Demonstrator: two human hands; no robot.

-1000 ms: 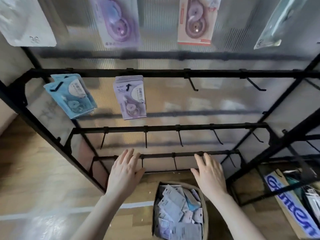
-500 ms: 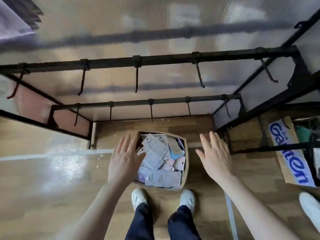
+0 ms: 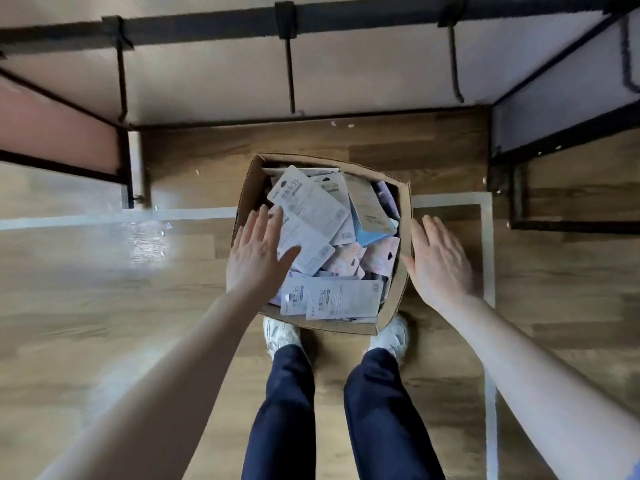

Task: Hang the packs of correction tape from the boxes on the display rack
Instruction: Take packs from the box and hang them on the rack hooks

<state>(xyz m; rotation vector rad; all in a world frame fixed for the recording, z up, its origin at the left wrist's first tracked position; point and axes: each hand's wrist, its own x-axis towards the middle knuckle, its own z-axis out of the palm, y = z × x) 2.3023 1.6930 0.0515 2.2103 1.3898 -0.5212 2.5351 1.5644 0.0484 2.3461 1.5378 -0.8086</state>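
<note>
An open cardboard box [image 3: 398, 299] stands on the wooden floor between my feet and the rack. It is filled with several packs of correction tape [image 3: 311, 216], mostly white backs up, some pink and blue. My left hand [image 3: 258, 254] hovers with straight fingers over the box's left side, above the packs, holding nothing. My right hand [image 3: 438, 261] is spread open just outside the box's right wall, also empty. The black display rack [image 3: 287, 24] crosses the top of the view with bare hooks [image 3: 455, 64] pointing down.
My legs in dark trousers and white shoes [image 3: 282, 332] stand right behind the box. White tape lines [image 3: 486, 258] mark the floor. Black rack frames [image 3: 554, 136] stand at left and right of the box.
My view has tilted down from the rack to the box. Both hands have dropped from the lower rail towards the box, the left one now over the packs.
</note>
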